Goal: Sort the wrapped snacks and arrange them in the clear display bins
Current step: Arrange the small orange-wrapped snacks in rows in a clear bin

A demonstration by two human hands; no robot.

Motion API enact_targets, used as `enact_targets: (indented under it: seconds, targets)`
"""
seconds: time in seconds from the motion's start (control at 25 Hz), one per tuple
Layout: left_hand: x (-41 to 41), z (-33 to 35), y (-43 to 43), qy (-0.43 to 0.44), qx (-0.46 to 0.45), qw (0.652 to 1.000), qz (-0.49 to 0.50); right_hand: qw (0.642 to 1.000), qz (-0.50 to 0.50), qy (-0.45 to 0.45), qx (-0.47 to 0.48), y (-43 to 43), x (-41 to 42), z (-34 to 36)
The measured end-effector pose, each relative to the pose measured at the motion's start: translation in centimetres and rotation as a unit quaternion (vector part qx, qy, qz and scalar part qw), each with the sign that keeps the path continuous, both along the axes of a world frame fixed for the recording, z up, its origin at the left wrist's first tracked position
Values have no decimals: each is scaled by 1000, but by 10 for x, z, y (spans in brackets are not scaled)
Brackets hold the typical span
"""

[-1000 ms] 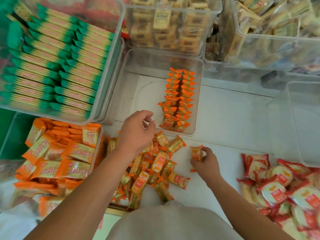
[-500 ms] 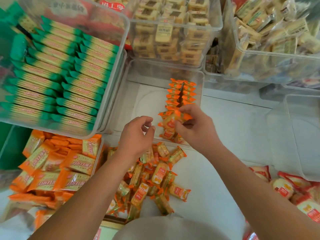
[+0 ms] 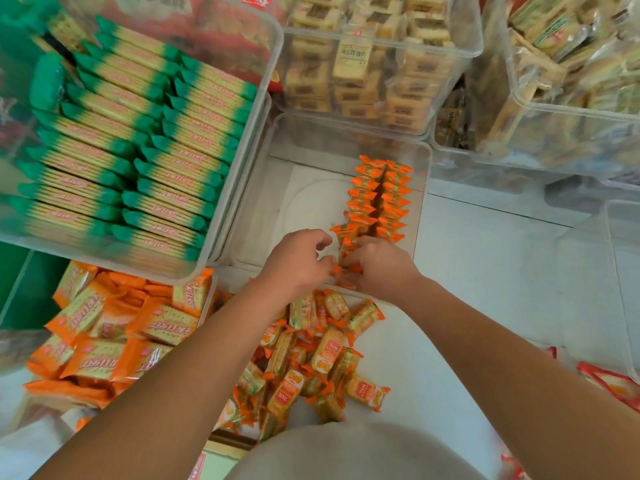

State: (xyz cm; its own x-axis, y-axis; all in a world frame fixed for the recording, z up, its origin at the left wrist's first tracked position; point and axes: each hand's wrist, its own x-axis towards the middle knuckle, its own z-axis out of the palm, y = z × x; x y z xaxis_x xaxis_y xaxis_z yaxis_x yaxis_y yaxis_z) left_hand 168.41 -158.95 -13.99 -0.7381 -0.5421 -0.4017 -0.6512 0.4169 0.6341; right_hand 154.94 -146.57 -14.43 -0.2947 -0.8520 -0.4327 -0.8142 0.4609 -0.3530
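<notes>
change: right hand [image 3: 381, 268] has brought a snack [image 3: 347, 244] from the table's [image 3: 485, 271] pile [image 3: 311, 358] into the clear bin [image 3: 424, 202] | fingers [image 3: 358, 252]: right grip it at the row's [image 3: 379, 199] near end; left hand [image 3: 298, 265] curled beside, hold unclear | task: row lengthens; pile remains

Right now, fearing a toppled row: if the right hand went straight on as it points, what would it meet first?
Probably the near end of the orange snack row in the clear bin, just beyond the right hand; depth unclear.
</notes>
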Motion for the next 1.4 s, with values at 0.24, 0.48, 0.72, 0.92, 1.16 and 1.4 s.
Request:
enact_targets:
  seconds: [0.24, 0.48, 0.72, 0.92, 1.16, 1.4]
  targets:
    - [-26, -20, -12, -39, 72, 997, 11, 995, 51, 75, 47, -1, -5, -5]
    - [-44, -39, -13, 1, 93, 995, 33, 992, -77, 9, -96, 14, -26, 10]
    - [-62, -47, 3, 45, 78, 994, 65, 947, -162, 52, -274, 43, -28, 1]
    - [-70, -52, 5, 20, 101, 984, 143, 924, -210, 22, -319, 64, -15, 10]
    - [-48, -16, 6, 30, 70, 990, 115, 913, -261, -20, -314, 90, 4, 22]
    - [43, 40, 60, 183, 48, 966, 177, 912, -336, -89, -215, 139, 53, 16]
